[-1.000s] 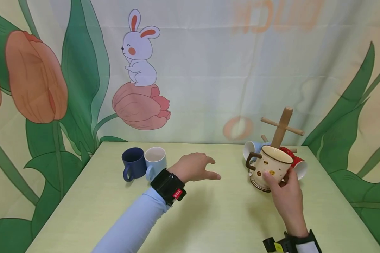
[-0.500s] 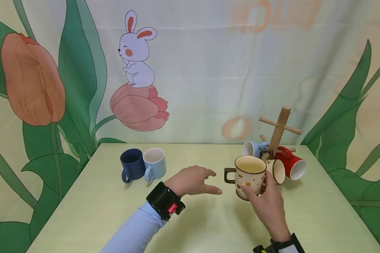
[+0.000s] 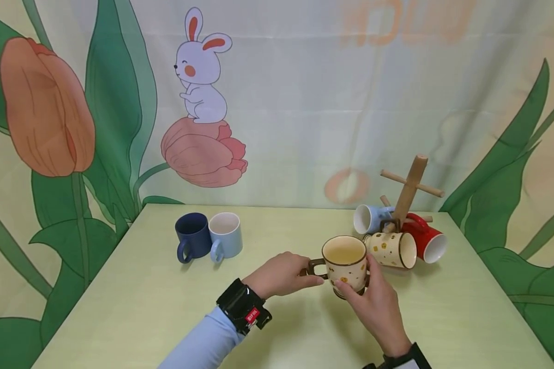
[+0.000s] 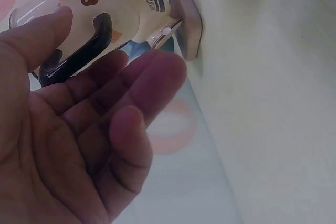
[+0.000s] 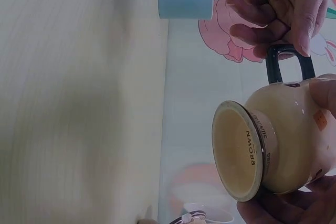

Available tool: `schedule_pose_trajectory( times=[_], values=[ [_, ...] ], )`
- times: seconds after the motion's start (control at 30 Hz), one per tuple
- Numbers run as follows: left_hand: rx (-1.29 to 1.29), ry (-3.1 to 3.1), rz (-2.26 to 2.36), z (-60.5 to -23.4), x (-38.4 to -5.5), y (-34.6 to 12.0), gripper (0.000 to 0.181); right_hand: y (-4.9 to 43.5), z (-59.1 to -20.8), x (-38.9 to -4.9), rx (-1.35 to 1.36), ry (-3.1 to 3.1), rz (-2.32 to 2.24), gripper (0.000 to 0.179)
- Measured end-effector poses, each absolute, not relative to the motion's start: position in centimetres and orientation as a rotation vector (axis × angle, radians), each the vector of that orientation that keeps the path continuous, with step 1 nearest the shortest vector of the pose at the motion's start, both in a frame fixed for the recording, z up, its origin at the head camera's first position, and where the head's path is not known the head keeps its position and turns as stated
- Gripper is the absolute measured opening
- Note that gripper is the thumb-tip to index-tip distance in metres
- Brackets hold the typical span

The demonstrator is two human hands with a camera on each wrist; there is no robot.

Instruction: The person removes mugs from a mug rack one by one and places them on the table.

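A cream mug [image 3: 344, 269] with a dark rim and small brown and yellow prints stands upright in the air over the table, low down at right of centre. My right hand [image 3: 374, 307] grips its body, the thumb in front and the fingers around the right side. At the mug's dark handle [image 4: 84, 51] is my left hand [image 3: 281, 274], its thumb and loosely bent fingers on either side of it. A firm pinch on the handle does not show. From the right wrist view, the mug's underside faces the camera and the left thumb tip meets the handle.
A wooden mug tree [image 3: 408, 189] leans at the back right, a light blue mug [image 3: 369, 218], a second cream mug [image 3: 390, 249] and a red mug [image 3: 427, 238] around its base. Dark blue [image 3: 193, 237] and light blue [image 3: 226, 234] mugs stand upright at the back left.
My right hand has brought the cream mug leftward and down, away from the mug tree. The left hand has lowered slightly, and the handle now sits between its thumb and fingers.
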State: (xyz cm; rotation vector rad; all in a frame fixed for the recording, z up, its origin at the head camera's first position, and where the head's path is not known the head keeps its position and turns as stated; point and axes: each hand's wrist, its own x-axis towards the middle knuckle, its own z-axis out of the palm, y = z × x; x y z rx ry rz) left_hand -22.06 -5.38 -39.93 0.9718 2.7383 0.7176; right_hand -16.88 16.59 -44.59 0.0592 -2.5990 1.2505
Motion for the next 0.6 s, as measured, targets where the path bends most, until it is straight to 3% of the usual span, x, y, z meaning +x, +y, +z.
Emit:
schedule_pose_trajectory(
  times=[0.33,0.6],
  values=[
    [1.029,2.583,0.949,-40.4,-22.1,-6.3,0.011,15.7,-45.7,-16.9,0.286,-2.568,1.074,0.083],
    [0.998,2.502,1.126,-41.1,-21.8,-6.8,0.013,15.3,-46.1,-16.9,0.248,-2.638,1.158,0.088]
  ],
)
